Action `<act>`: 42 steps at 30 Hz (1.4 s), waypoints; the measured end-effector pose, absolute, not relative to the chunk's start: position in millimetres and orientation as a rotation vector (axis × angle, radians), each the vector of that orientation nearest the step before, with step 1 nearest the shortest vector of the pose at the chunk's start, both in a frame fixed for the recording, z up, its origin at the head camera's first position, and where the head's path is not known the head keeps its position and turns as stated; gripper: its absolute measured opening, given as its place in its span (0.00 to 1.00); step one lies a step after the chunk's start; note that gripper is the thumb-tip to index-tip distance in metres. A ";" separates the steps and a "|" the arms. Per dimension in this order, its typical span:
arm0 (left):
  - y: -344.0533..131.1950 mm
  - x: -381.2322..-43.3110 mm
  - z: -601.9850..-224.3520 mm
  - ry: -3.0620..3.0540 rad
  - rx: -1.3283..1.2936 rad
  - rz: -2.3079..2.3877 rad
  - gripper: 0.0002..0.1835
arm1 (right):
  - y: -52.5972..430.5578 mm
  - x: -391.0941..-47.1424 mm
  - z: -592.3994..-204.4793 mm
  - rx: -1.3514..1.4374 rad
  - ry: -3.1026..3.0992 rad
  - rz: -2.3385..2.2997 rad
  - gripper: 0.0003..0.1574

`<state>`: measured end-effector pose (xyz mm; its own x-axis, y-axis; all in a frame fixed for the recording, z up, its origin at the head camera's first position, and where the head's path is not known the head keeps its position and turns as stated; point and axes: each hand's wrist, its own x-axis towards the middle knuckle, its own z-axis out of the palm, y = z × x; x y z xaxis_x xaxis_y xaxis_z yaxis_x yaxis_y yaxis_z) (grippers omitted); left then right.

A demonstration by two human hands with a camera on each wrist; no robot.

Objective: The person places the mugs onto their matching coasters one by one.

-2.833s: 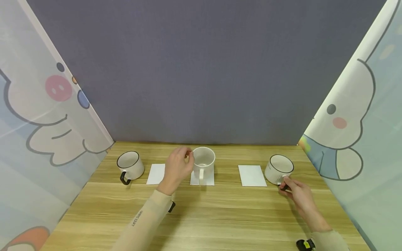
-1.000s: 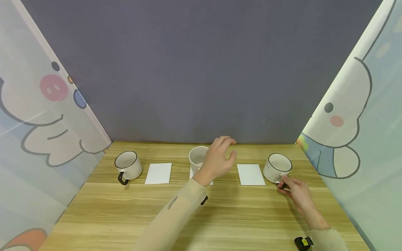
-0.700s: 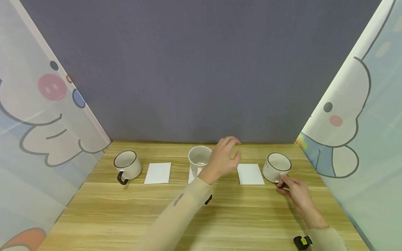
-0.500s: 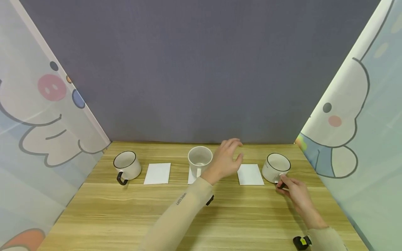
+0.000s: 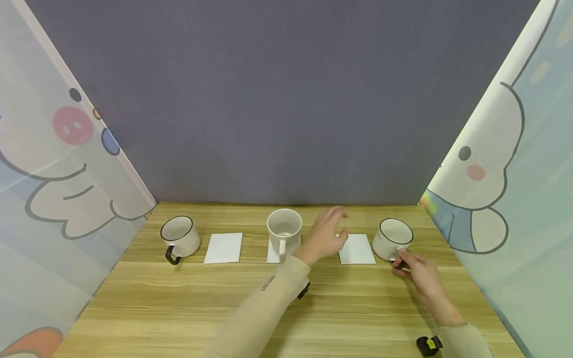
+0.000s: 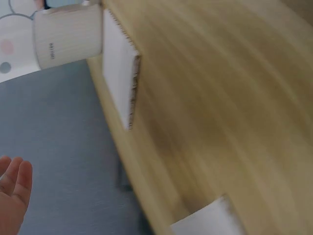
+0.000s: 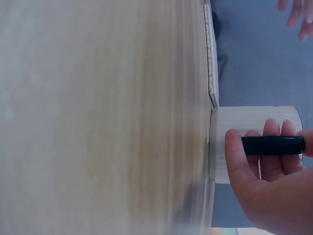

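Several fingers of a right hand curl round the black handle of a black-rimmed mug, which stands upright to the right of a plain white mug. The left hand, fingers loosely bent and thumb apart, holds nothing as it hovers just right of that plain white mug, near a bare white pad set between the two cups. A pale sleeve crosses in front of the plain white mug, close to its handle; whether they touch cannot be told. To its left lie a second pad and, farther left, a matching mug.

Trouble could come from either arm: a low sideways drag might catch the gripped cup's base on the pad's raised edge, tilting it or shoving the pad askew, while a careless pull of the sleeve might snag the plain white mug's handle.

The cups look like glazed ceramic, round and straight-walled; the square pads show a ridged edge like corrugated card. Around the plain white mug spreads a streaked wood-grain table, and behind it hangs a matte grey backdrop
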<state>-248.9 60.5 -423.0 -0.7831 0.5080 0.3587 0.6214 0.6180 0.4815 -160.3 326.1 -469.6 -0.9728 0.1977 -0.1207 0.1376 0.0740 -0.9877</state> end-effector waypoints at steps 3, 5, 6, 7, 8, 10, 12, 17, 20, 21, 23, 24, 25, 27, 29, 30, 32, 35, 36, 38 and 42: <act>62.5 -251.8 -433.7 -2.682 -0.936 -0.883 0.17 | 326.1 -160.8 -470.3 -0.362 -2.271 2.074 0.27; 63.4 -254.2 -440.7 -2.702 -0.938 -0.871 0.17 | 325.9 -161.0 -470.6 -0.363 -2.273 2.071 0.27; 63.9 -255.4 -444.0 -2.711 -0.942 -0.862 0.17 | 325.8 -161.1 -470.7 -0.364 -2.275 2.069 0.27; 64.2 -256.3 -447.0 -2.719 -0.948 -0.849 0.17 | 325.8 -161.2 -470.8 -0.365 -2.273 2.068 0.27; 64.4 -257.2 -449.9 -2.730 -0.954 -0.833 0.17 | 325.7 -161.2 -470.9 -0.363 -2.275 2.067 0.27; 64.8 -258.6 -455.2 -2.746 -0.966 -0.796 0.16 | 325.6 -161.1 -471.0 -0.361 -2.276 2.063 0.27; 65.3 -259.5 -460.4 -2.760 -0.977 -0.760 0.15 | 325.5 -161.0 -471.0 -0.361 -2.273 2.063 0.28; 66.5 -260.4 -473.0 -2.829 -0.973 -0.711 0.14 | 325.2 -160.7 -470.3 -0.361 -2.271 2.060 0.27; 66.9 -260.8 -479.1 -2.882 -0.968 -0.686 0.13 | 324.4 -160.1 -469.7 -0.365 -2.268 2.056 0.27; 67.1 -261.0 -480.7 -2.895 -0.969 -0.666 0.13 | 324.0 -159.9 -469.5 -0.364 -2.267 2.055 0.27; 67.2 -261.5 -483.1 -2.913 -0.974 -0.631 0.12 | 323.4 -159.4 -469.0 -0.365 -2.262 2.056 0.27; 67.2 -261.6 -484.1 -2.923 -0.980 -0.611 0.12 | 323.1 -159.3 -468.8 -0.366 -2.258 2.057 0.27; 67.3 -261.7 -484.9 -2.928 -0.987 -0.588 0.12 | 322.9 -159.2 -468.6 -0.364 -2.256 2.057 0.27; 67.2 -261.8 -486.4 -2.937 -0.998 -0.560 0.12 | 322.7 -159.1 -468.2 -0.364 -2.255 2.054 0.28; 67.1 -261.5 -487.0 -2.951 -1.004 -0.545 0.12 | 322.5 -158.9 -468.0 -0.366 -2.253 2.053 0.28; 67.3 -261.7 -487.8 -2.960 -1.009 -0.536 0.12 | 322.5 -158.8 -468.0 -0.367 -2.251 2.055 0.28; 67.4 -261.6 -488.7 -2.979 -1.010 -0.529 0.12 | 322.2 -158.6 -467.9 -0.367 -2.247 2.061 0.27; 67.7 -261.6 -489.1 -3.004 -1.008 -0.526 0.13 | 321.8 -158.3 -467.7 -0.364 -2.240 2.073 0.27; 67.8 -261.6 -489.2 -3.010 -1.007 -0.525 0.13 | 321.7 -158.2 -467.6 -0.364 -2.238 2.076 0.27; 68.0 -261.6 -488.2 -3.019 -1.004 -0.526 0.13 | 321.5 -158.0 -467.4 -0.364 -2.238 2.075 0.27; 68.7 -262.8 -486.2 -3.027 -1.006 -0.511 0.14 | 321.7 -158.1 -466.7 -0.363 -2.240 2.075 0.27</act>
<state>-262.8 68.7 -486.2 -0.8025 0.5965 0.0156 0.5685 0.7565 0.3232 -158.1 321.7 -466.7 -0.9699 0.2171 -0.1102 0.1265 0.0625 -0.9900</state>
